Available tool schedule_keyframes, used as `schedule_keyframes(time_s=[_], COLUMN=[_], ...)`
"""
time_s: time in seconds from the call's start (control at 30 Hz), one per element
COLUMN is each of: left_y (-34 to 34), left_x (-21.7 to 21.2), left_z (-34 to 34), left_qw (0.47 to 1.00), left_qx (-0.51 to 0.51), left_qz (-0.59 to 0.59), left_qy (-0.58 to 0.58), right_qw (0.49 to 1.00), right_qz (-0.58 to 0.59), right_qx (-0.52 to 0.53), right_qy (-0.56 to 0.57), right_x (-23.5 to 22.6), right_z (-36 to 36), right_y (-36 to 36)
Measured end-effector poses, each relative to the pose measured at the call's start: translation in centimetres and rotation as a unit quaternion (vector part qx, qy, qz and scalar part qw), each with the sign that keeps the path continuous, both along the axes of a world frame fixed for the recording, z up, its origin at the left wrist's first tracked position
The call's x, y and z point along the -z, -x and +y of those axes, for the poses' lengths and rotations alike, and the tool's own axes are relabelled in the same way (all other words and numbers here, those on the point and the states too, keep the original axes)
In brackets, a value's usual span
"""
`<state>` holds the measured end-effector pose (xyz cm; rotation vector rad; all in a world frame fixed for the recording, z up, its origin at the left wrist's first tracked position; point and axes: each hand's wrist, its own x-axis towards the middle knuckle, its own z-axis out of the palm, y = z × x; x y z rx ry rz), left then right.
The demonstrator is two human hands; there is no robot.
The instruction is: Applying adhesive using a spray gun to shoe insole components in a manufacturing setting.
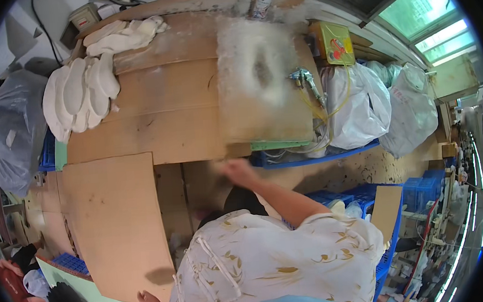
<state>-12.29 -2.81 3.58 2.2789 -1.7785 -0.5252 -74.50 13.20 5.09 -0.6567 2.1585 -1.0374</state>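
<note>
My right hand (240, 172) reaches out in front of me, just below the near edge of the cardboard-covered bench (171, 117). Its fingers are drawn together, and blur at their tips hides what they hold, if anything. Low on the left, my left hand (149, 301) hangs beside the lower corner of a large cardboard sheet (114, 223). Those fingers are loosely bent and a little apart, with nothing visible in them. Farther up the bench, a spray gun (306, 83) with a yellow hose lies at the right edge of a whitened, dusty board (243, 94).
White shoe-sole-shaped pieces (81, 92) are piled at the bench's back left. A bottle (261, 4) and a yellow box (332, 41) stand at the back. White plastic bags (357, 105) lie right; blue crates (392, 224) are beside me. Another person (16, 276) is at far left.
</note>
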Motion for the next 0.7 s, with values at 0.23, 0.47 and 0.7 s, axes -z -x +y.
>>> schedule_keyframes(time_s=[0.23, 0.47, 0.7], left_y=[39.4, 64.5, 70.4], left_x=[-3.3, 3.1, 2.2], left_z=[-1.9, -2.4, -0.9], left_qw=[0.908, 0.862, 0.846], left_qx=[0.328, 0.422, 0.362], left_qz=[0.244, 0.268, 0.245], left_qy=[-0.094, -0.086, -0.306], right_qw=[0.854, 0.924, 0.936], right_qz=[0.346, 0.135, 0.131], right_qx=[0.357, 0.302, 0.294], right_qy=[-0.155, -0.19, -0.143], right_x=[5.6, 6.8, 5.0], right_z=[19.7, 22.3, 23.4], right_y=[20.8, 23.5, 23.5])
